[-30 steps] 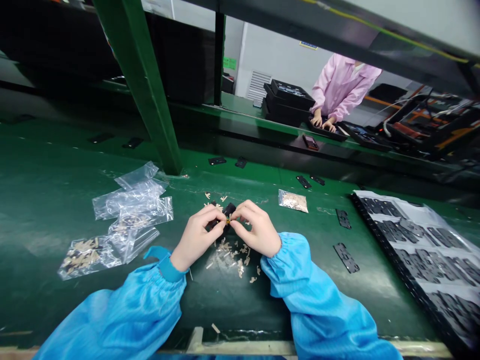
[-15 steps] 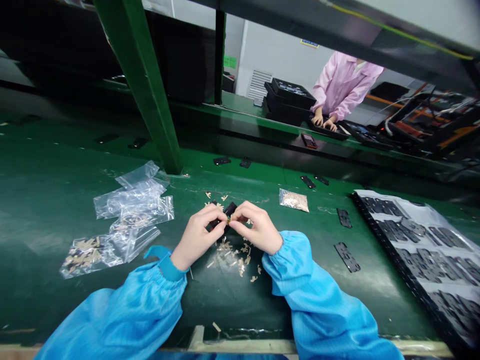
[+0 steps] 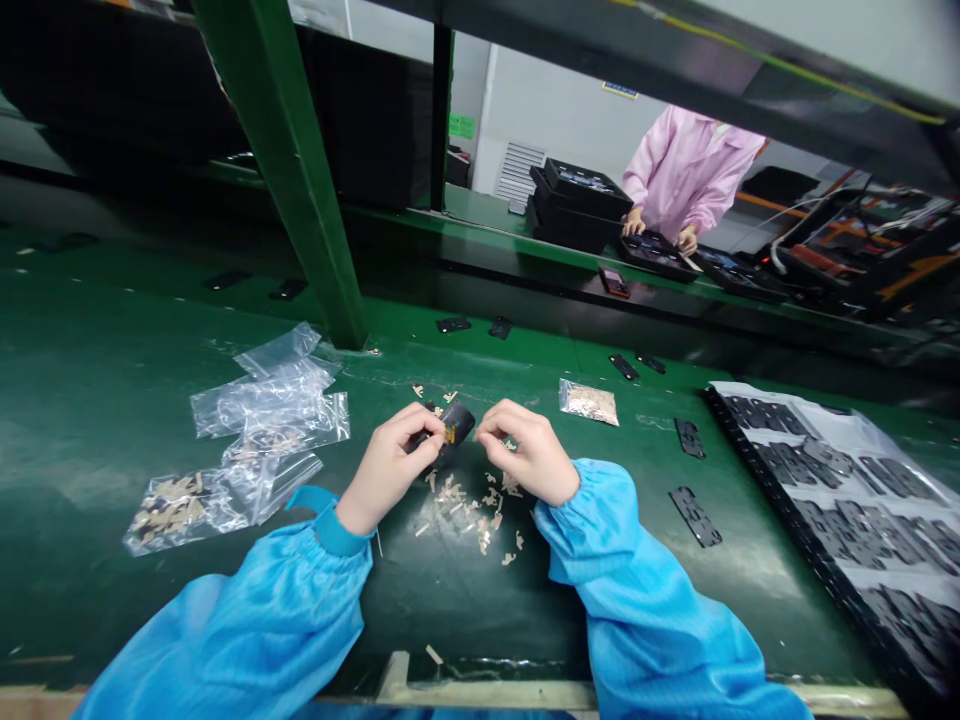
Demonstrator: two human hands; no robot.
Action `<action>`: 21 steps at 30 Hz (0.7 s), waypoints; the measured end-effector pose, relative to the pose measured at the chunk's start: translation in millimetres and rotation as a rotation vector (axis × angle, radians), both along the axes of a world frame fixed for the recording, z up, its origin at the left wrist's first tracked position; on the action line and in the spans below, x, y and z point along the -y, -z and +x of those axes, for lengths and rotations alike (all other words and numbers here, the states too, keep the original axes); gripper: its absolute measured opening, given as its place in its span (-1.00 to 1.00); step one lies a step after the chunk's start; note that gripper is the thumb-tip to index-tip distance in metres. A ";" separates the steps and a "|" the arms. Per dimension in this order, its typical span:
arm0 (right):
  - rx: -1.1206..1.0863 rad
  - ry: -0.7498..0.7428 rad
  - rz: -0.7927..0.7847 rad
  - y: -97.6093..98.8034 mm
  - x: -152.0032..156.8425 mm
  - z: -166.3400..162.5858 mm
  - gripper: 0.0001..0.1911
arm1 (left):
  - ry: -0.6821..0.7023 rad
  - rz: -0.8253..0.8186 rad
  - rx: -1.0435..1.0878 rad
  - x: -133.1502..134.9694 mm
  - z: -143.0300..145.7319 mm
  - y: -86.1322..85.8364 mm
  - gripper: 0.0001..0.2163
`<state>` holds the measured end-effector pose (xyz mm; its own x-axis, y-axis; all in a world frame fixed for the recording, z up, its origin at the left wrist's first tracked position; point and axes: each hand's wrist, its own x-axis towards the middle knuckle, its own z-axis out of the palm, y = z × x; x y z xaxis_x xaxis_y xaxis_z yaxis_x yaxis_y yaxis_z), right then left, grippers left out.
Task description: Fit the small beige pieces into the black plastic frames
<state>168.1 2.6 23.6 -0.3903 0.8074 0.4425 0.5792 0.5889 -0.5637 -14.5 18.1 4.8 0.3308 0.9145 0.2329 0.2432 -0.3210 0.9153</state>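
My left hand (image 3: 401,455) pinches a black plastic part (image 3: 460,420) between thumb and fingers, and a small yellow-gold patch shows on it beside the fingertips. Just to the right, apart from the part, my right hand (image 3: 529,450) has its thumb and fingertips pressed together; whatever is in them, if anything, is too small to make out. Small tan cut pieces (image 3: 484,525) lie scattered on the green bench below and around both hands.
Clear plastic bags (image 3: 262,400) lie at left, one holding tan pieces (image 3: 169,505). A filled small bag (image 3: 589,402) and loose black parts (image 3: 695,516) sit at right. A black tray (image 3: 832,610) holds many black parts. A green post (image 3: 300,180) rises ahead; a person in pink (image 3: 686,175) works beyond.
My right hand has drawn away to the right from the black part, which now shows more fully in my left hand. The person opposite has moved their hands apart.
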 end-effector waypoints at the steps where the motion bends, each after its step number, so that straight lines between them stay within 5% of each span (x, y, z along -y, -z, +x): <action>1: 0.064 -0.005 0.021 -1.3 0.1 1.3 -0.80 | -0.007 -0.050 0.046 -0.9 -0.1 0.6 -0.88; 5: 0.319 -0.037 0.157 -3.6 2.1 1.7 -0.80 | 0.050 -0.299 0.233 -2.1 2.0 2.4 -0.89; 9: 0.290 -0.023 0.237 -2.2 5.2 -1.9 -0.85 | 0.107 -0.432 0.299 1.2 5.3 1.0 -0.90; 17: 0.213 0.029 0.319 2.2 7.2 -6.1 -0.84 | 0.138 -0.487 0.319 6.0 8.1 -3.1 -0.89; 21: 0.008 0.107 0.231 -0.7 6.2 -5.4 -0.92 | 0.019 -0.390 0.345 6.3 8.8 -0.8 -0.88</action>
